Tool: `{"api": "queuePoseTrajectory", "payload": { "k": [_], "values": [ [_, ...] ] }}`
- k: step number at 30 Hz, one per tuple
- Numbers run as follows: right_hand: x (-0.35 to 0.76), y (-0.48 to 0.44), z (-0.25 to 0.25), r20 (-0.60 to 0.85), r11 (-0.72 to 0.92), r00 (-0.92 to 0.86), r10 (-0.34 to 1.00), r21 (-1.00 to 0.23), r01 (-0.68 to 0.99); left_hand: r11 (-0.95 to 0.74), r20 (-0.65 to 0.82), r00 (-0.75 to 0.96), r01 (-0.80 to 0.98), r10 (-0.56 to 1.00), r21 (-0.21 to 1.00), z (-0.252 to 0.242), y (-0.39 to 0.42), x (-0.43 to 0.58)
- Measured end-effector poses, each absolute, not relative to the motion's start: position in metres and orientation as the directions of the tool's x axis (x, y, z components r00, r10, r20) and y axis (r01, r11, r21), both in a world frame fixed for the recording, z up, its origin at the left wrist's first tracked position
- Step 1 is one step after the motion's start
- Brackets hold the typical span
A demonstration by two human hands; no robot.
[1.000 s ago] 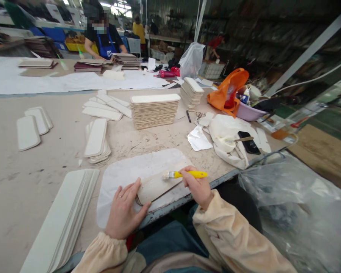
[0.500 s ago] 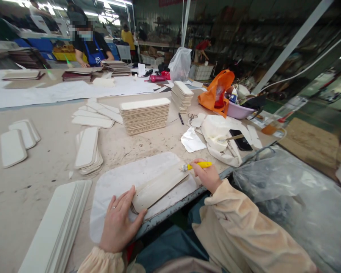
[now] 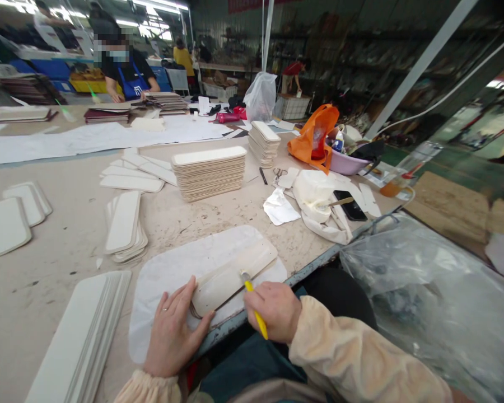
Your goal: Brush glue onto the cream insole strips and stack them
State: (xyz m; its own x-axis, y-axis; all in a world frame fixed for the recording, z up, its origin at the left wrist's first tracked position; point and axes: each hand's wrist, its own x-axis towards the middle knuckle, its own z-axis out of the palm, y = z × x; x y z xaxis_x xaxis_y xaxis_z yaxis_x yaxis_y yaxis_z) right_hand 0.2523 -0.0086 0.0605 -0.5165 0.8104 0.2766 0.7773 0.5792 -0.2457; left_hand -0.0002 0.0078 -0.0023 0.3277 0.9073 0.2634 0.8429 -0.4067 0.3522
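Observation:
My right hand (image 3: pixel 275 310) is closed round a yellow-handled brush (image 3: pixel 255 309), its bristles touching the upper face of a long cream panel (image 3: pixel 231 274). The panel lies slanted on a white sheet (image 3: pixel 159 280) at the table's front edge, with more layers showing under its lower edge. At the panel's near left end rests my left hand (image 3: pixel 178 324), fingers spread, thumb and fingertips against its end and edge. A ring is on one finger.
Long white strips (image 3: pixel 79 330) lie at the front left. Behind are a tall panel stack (image 3: pixel 209 176), smaller panels (image 3: pixel 124 224), a crumpled bag (image 3: pixel 319 201), a phone (image 3: pixel 350 205) and an orange bag (image 3: pixel 315 140). Across the table, a person in a blue apron works.
My right hand has moved left and toward me, taking the brush from the panel's far right end to its middle. My left hand stays at the near end.

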Motion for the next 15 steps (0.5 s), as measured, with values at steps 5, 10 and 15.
{"api": "queuePoseTrajectory", "payload": {
  "k": [5, 10, 15],
  "values": [
    [0.242, -0.007, 0.064, 0.232, 0.379, -0.334, 0.914, -0.781, 0.496, -0.410, 0.271, 0.329, 0.843, 0.905, 0.348, -0.003, 0.007, -0.001],
    [0.297, 0.025, 0.059, -0.012, -0.080, 0.168, 0.986, -0.909, 0.409, -0.414, 0.272, 0.332, 0.841, 0.903, 0.347, -0.003, 0.006, -0.002],
    [0.318, 0.037, 0.067, 0.261, 0.098, 0.136, 0.956, -0.716, 0.691, -0.409, 0.268, 0.328, 0.842, 0.906, 0.352, -0.002, 0.007, -0.001]
  ]
}}
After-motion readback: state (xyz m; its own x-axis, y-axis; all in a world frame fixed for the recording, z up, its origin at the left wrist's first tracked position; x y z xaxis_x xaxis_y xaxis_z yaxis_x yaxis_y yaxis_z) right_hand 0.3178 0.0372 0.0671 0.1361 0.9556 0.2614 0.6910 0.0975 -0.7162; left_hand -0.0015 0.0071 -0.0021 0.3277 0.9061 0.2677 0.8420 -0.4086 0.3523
